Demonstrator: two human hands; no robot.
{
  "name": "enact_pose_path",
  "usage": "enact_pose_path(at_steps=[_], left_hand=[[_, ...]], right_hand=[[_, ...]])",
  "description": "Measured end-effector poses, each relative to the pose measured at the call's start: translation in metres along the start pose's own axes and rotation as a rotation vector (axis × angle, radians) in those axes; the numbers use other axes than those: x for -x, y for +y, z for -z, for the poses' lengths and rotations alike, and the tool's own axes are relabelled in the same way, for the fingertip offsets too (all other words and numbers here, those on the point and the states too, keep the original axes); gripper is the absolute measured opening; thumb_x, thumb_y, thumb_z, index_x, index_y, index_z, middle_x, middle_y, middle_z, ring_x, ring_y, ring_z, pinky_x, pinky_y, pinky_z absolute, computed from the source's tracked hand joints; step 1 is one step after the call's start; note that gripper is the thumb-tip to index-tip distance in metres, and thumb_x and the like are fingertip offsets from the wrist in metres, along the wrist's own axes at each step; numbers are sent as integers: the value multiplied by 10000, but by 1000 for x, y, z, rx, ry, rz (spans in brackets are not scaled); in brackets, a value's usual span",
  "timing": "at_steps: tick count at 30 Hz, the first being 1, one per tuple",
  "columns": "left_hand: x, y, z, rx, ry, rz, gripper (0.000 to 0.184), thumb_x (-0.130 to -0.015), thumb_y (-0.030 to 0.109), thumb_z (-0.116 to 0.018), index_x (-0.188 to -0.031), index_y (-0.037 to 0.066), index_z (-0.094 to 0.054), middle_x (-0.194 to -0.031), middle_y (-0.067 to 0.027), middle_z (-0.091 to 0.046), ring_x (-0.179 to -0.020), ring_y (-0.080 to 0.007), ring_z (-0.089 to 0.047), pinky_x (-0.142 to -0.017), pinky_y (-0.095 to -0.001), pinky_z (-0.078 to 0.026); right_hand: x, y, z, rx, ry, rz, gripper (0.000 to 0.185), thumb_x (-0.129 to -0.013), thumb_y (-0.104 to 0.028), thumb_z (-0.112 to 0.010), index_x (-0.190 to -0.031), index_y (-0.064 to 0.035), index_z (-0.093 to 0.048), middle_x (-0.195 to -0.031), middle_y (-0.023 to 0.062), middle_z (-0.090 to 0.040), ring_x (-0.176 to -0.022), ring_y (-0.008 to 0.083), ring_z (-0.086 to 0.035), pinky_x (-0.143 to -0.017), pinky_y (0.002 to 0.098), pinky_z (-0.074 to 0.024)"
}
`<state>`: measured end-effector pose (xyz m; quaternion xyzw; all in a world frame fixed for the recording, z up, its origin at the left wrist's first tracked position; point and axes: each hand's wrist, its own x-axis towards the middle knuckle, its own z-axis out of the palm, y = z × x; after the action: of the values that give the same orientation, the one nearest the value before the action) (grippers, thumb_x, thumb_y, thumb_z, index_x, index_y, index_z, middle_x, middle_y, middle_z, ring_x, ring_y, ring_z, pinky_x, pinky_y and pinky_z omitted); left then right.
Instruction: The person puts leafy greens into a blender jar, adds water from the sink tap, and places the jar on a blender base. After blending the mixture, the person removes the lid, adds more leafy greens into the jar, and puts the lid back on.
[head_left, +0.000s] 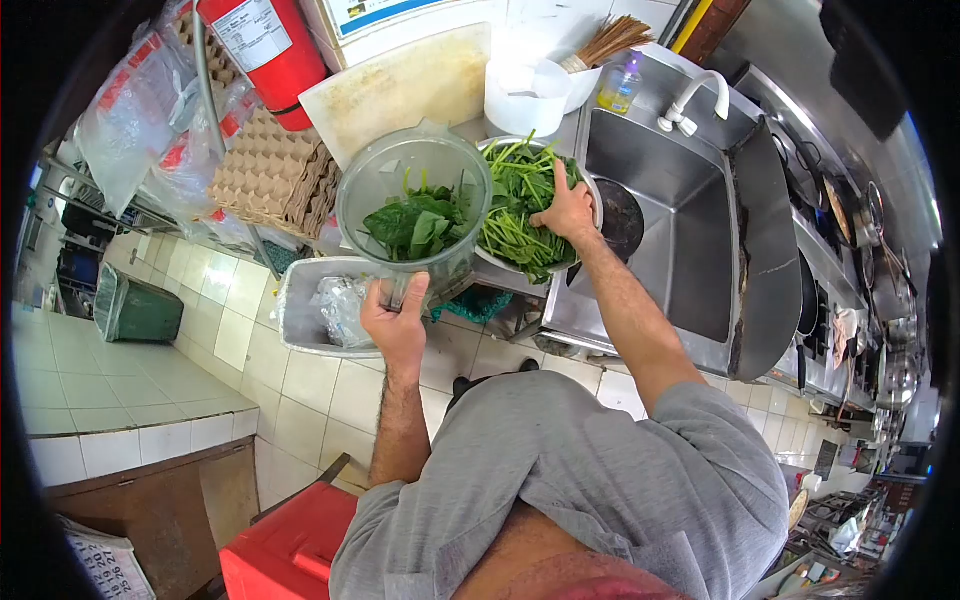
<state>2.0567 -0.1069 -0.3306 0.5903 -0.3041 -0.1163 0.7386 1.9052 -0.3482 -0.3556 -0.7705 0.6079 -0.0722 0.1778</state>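
Note:
My left hand (398, 318) is closed around the handle of a clear blender jar (358, 235). Some loose green leaves (425, 222) lie inside the jar. Right beside it stands a round bowl (597, 205) heaped with leafy greens (515, 195) that look like spinach, their stems showing. My right hand (568, 208) rests on the heap at the bowl's right side, fingers spread over the leaves. Whether its fingertips grip any leaves I cannot make out. The bowl sits at the left edge of the sink.
A steel sink (690, 240) with a white faucet (697, 100) lies to the right, a dark pan (622, 222) in its left part. Behind are a cutting board (400, 85), white tubs (525, 95) and a soap bottle (621, 85). Egg trays (270, 170) and a bin (300, 315) are left.

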Motion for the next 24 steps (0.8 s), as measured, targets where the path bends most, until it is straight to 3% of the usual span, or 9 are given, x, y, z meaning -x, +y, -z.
enact_pose_path(at_steps=[3,7,8,13,16,24], left_hand=[[1,7,-1,-2,-37,-27,164,-776,118,-713,-751,41,-571,-667,51,-541,-584,-27,-418,-522,-196,-343],[-1,6,2,-10,-40,14,168,-776,122,-714,-758,35,-572,-681,51,-548,-601,-30,-424,-532,-197,-351],[0,5,3,-30,-54,21,171,-775,124,-716,-758,34,-572,-680,51,-548,-599,-31,-421,-531,-196,-349],[-1,6,3,-15,-61,28,187,-766,131,-726,-737,36,-568,-667,50,-540,-589,-32,-409,-525,-202,-345],[-3,5,3,-33,-61,26,205,-759,142,-736,-720,40,-562,-658,51,-534,-587,-32,-406,-525,-206,-346],[-5,10,-1,14,-24,15,292,-744,182,-756,-652,49,-513,-589,56,-489,-551,-39,-374,-487,-216,-328]], right_hand=[[-12,-3,-1,29,-71,-55,1042,-573,-231,-793,-1402,-263,-163,-1226,273,-395,-1144,435,-424,-945,480,-396],[-10,-1,10,-46,15,-23,929,-602,-178,-771,-1370,-243,-251,-1201,266,-416,-1134,412,-445,-930,459,-413],[-9,-1,10,-31,38,24,859,-662,-177,-726,-1359,-231,-227,-1190,238,-413,-1114,411,-440,-896,506,-401],[5,-15,28,-43,144,78,825,-668,-138,-702,-1354,-229,-251,-1173,230,-425,-1111,411,-445,-878,544,-387],[5,-17,32,-1,164,102,820,-661,-122,-691,-1353,-230,-265,-1137,220,-443,-1093,404,-455,-870,532,-397],[8,-20,45,-253,304,289,757,-642,-24,-654,-1327,-175,-369,-1077,229,-457,-1029,394,-483,-890,434,-426]])
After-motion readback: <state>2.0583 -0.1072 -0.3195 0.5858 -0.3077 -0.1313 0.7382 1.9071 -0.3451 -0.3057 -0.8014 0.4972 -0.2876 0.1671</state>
